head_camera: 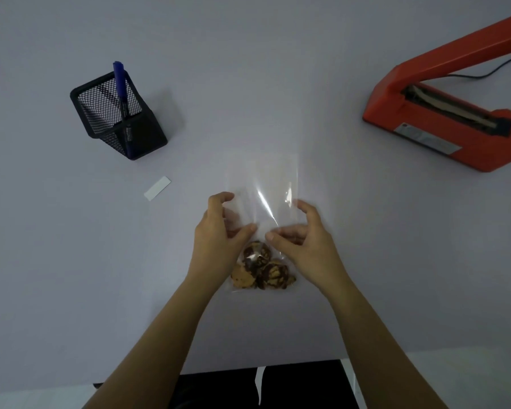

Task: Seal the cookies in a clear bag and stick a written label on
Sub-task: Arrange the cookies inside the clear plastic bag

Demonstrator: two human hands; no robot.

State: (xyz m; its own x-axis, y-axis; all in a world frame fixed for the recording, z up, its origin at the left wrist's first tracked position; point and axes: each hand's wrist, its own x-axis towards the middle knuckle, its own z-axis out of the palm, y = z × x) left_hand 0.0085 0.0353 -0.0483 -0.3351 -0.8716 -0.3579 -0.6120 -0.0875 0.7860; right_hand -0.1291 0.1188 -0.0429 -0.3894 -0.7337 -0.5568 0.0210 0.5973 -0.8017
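While cookies (261, 270) fill its base, both hands pinch the clear bag (263, 184).

A small packing station is showing: an orange heat sealer (443, 113) and mesh pen holder (118, 113) are sitting on a plain desk (248, 69).

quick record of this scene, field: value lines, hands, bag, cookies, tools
left hand: pinching the clear bag
right hand: pinching the bag too
cookies: inside the bag, at its near end
label: blank, lying on the table, left of the bag
pen: upright in the mesh holder
heat sealer: arm raised, far right
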